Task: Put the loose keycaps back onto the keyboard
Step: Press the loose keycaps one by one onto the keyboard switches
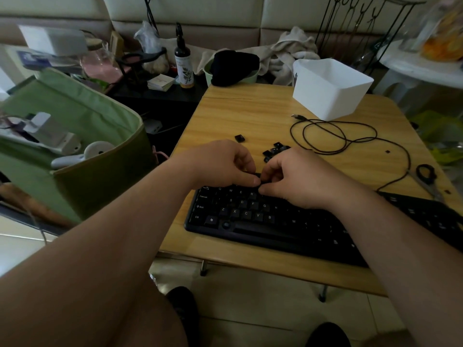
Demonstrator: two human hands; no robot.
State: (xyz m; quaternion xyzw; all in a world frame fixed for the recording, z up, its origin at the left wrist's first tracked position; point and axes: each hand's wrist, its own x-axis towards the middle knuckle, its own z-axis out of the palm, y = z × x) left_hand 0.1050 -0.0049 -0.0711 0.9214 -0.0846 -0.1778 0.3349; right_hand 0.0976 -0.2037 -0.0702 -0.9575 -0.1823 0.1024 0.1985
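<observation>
While the black keyboard (pixel 263 216) lies along the near edge of the wooden counter (pixel 250 116), both hands meet over its top rows. The left hand (pixel 220 164) and right hand (pixel 298 176) have curled fingers, fingertips nearly touching, apparently pinching a small keycap between them, though it is mostly hidden. A pile of loose keycaps (pixel 275 150) sits just behind the hands, with a single keycap (pixel 239 138) apart to its left. A black cable (pixel 333 136) loops before a white tub (pixel 330 88).

Dim, soft daylight; wide-angle bending at edges; bg slightly soft, black keyboard (pixel 275 221) detail murky.
</observation>
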